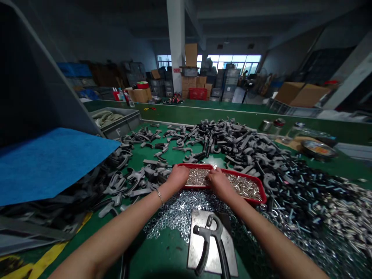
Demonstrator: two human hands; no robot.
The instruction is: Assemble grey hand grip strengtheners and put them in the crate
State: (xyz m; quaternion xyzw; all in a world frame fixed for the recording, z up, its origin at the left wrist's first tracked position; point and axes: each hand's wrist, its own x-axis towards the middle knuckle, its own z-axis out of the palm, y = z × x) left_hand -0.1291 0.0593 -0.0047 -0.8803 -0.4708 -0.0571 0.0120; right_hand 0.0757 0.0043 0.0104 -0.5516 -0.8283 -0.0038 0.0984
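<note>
Head: left hand (178,176), right hand (219,182) in red tray (260,190), shiny pins (244,186); fingers' state unclear.

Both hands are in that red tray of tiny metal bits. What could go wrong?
1. The tiny metal bits look thin and pointy, so they might prick the left hand or right hand resting in them.
2. The red tray lies right beside a heap of loose washers; a bump might spill the bits in among them.
3. Both forearms pass close to the gray handle on the metal plate, so pulling back could knock it.
</note>
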